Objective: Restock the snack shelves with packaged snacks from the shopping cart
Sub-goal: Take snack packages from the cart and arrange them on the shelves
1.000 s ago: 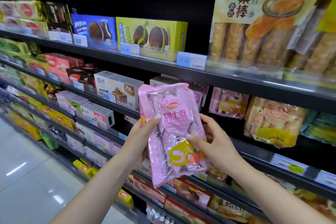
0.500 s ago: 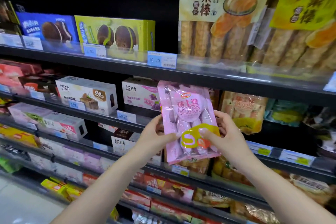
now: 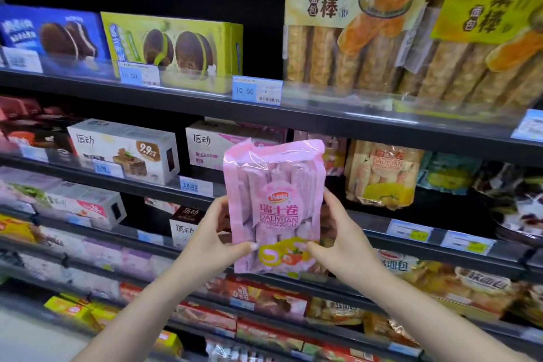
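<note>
"DALIYUAN SWISS ROLL", pink pkg (image 3: pixel 274 206)

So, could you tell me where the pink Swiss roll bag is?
Centre of the head view: both hands hold the pink Swiss roll bag upright before the second shelf.

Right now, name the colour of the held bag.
Pink bag, yellow swirl at bottom; head view.

Pink swiss-roll bag (image 3: pixel 274 206): glossy, crinkled plastic film.
Dark shelf edge (image 3: pixel 176 103): smooth, matt metal.
Green pie box (image 3: pixel 173 47): smooth, printed cardboard.
</note>
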`<action>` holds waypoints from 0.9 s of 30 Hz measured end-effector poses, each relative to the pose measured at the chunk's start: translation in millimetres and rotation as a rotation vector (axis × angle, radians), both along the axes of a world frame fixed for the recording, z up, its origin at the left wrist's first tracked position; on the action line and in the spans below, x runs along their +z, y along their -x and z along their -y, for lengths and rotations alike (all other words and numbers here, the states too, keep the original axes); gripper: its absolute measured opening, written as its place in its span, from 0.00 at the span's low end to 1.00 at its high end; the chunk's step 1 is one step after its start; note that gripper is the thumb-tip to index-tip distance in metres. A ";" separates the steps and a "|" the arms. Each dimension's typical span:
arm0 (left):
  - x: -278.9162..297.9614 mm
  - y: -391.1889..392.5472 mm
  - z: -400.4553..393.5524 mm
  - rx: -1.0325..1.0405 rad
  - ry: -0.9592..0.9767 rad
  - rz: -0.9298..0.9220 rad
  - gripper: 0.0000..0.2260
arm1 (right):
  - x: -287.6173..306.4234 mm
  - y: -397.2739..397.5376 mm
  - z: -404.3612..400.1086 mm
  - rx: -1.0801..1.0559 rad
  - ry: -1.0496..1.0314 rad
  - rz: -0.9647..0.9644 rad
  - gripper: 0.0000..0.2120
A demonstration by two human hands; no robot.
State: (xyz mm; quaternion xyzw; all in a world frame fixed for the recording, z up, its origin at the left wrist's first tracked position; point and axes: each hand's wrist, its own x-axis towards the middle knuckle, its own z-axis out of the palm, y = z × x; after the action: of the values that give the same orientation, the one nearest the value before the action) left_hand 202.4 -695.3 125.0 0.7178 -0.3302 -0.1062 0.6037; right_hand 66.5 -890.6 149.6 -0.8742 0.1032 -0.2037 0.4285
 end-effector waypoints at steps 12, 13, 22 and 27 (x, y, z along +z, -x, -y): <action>50.4 -21.8 54.1 0.177 0.168 0.167 0.17 | 25.1 -31.3 20.2 -0.145 0.065 0.441 0.29; 48.5 -25.2 63.1 0.172 0.153 0.178 0.16 | 22.8 -32.1 26.6 -0.171 0.078 0.432 0.28; 19.6 -34.3 114.1 0.005 -0.039 0.140 0.06 | -11.7 -32.3 67.5 -0.324 0.125 0.067 0.21; 29.4 -39.3 130.7 0.011 -0.137 0.207 0.10 | -8.6 -41.1 76.3 -0.365 0.078 -0.032 0.20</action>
State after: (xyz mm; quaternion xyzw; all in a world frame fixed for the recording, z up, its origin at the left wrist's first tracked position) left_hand 241.6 -826.0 154.4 0.7662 -0.3790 -0.0507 0.5165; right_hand 107.6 -966.9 140.9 -0.8601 0.2587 -0.2679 0.3486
